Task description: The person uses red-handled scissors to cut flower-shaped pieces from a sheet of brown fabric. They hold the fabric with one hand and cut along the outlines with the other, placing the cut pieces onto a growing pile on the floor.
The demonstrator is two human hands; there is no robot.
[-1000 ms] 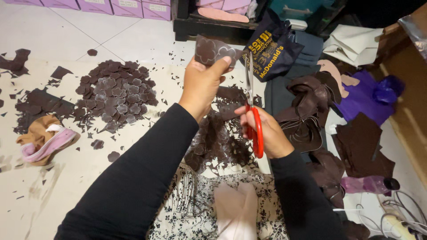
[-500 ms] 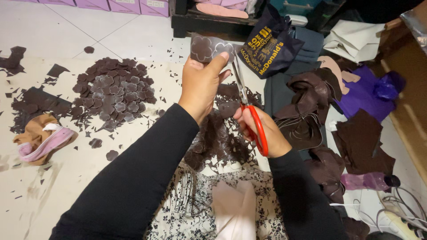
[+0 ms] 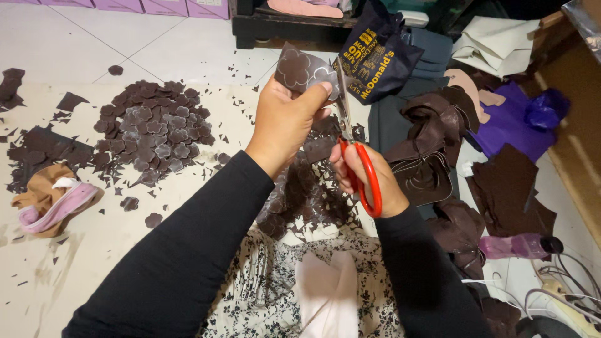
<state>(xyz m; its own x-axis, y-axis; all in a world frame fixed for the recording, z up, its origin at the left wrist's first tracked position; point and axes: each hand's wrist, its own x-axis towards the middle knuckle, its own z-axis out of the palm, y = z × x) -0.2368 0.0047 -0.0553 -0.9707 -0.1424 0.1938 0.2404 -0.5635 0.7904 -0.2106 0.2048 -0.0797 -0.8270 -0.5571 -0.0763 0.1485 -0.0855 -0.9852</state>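
Note:
My left hand (image 3: 285,122) holds up a dark brown fabric piece (image 3: 299,67) with flower outlines drawn on it. My right hand (image 3: 366,181) grips red-handled scissors (image 3: 354,147), whose blades point up along the right edge of that piece. Below the hands lies a heap of brown offcuts (image 3: 307,188). A pile of cut brown flower shapes (image 3: 153,131) sits on the floor to the left.
Brown fabric sheets (image 3: 432,156) and purple cloth (image 3: 510,122) lie at the right, beside a dark printed bag (image 3: 375,56). A tan and pink bundle (image 3: 50,200) rests at the left. A purple bottle (image 3: 516,245) and cables (image 3: 563,294) are at the lower right.
Both hands have risen slightly with the fabric piece. The scissors stay along the piece's right edge and the piece has turned a little in my left hand.

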